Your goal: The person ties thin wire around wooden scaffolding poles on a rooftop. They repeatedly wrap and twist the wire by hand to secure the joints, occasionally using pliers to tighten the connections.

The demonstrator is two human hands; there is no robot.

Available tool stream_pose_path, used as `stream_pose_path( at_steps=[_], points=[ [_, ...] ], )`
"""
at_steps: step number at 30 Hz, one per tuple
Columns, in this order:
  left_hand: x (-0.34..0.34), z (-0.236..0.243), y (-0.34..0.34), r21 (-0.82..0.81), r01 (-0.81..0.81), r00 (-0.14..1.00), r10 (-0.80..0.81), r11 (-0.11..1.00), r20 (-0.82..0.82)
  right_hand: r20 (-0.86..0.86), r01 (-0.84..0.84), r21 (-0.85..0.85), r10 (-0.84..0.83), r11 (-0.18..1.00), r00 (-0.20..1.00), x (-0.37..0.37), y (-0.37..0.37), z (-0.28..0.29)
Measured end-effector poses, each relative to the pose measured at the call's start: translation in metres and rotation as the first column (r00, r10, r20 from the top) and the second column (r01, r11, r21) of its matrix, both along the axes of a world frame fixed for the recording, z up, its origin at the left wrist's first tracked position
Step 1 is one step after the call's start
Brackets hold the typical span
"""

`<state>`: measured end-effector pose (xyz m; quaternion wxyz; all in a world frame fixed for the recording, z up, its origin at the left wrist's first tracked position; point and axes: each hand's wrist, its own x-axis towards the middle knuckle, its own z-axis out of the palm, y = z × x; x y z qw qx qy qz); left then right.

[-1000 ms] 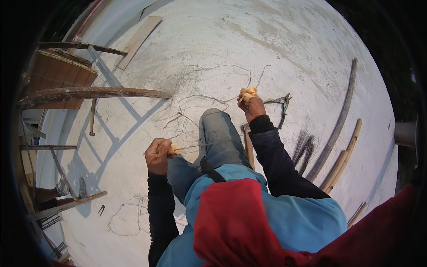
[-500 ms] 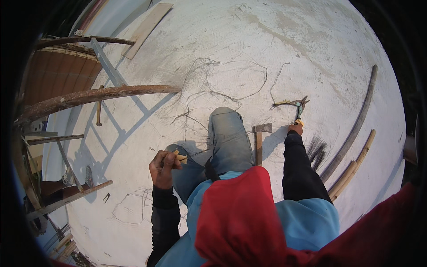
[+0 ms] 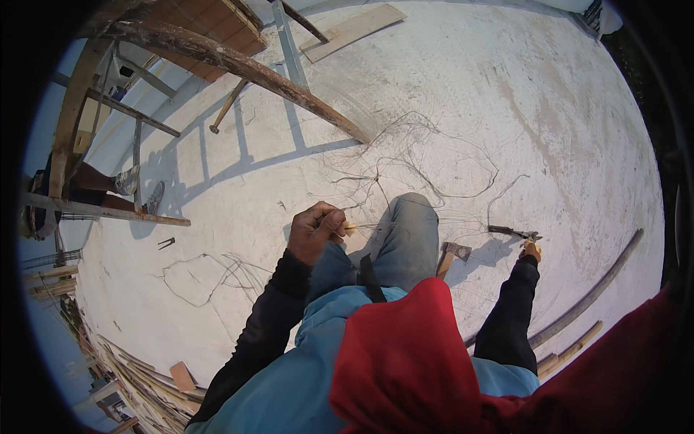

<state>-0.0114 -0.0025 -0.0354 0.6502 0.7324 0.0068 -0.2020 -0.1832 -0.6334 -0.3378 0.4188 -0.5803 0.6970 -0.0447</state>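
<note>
My left hand is raised in front of my left thigh, its fingers pinched round a small pale-yellow piece. Whether it also grips thin wire is too fine to make out. Out to the right, my right hand is closed on one handle of metal snips, low over the pale floor. The snips' other handle points left. Between my knees and the ladder-like frame, tangled thin wire lies loose. Beside my right knee rests a hammer-like tool with a metal head and a wooden handle.
A rusty pole and frame bars stand at the upper left. Another person's shoes show beyond them. A mallet, a plank, more wire and a small forked piece lie about. A long pole lies right.
The view has turned, shifting the floor things right and down. My left hand has moved up and right, in front of my thigh. The snips now show edge-on, still in my right hand.
</note>
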Motion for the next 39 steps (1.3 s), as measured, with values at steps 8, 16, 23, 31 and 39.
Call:
stream_pose_path(
  at_steps=[8,16,23,31,39],
  points=[
    [0.001,-0.005,0.015,0.005,-0.070,0.997,0.070,0.998,0.041,-0.579,-0.598,-0.611,0.223,0.519,0.784,0.027,0.046,0.236],
    [0.041,0.005,-0.021,-0.188,-0.139,0.983,0.159,0.972,0.093,-0.173,-0.570,-0.798,0.830,0.197,0.530,0.051,0.182,0.475],
    [0.054,0.022,-0.058,-0.408,-0.076,0.993,0.104,0.910,0.047,0.345,-0.750,-0.603,0.936,0.272,0.062,0.096,0.317,0.495],
    [0.036,0.033,-0.045,-0.549,-0.204,0.978,0.196,0.811,-0.073,0.599,-0.816,-0.450,0.801,0.362,0.025,0.138,0.384,0.462],
    [0.036,0.047,-0.050,-0.685,-0.135,0.991,0.090,0.716,-0.102,0.816,-0.781,-0.325,0.575,0.533,0.052,0.132,0.423,0.439]
  ],
)
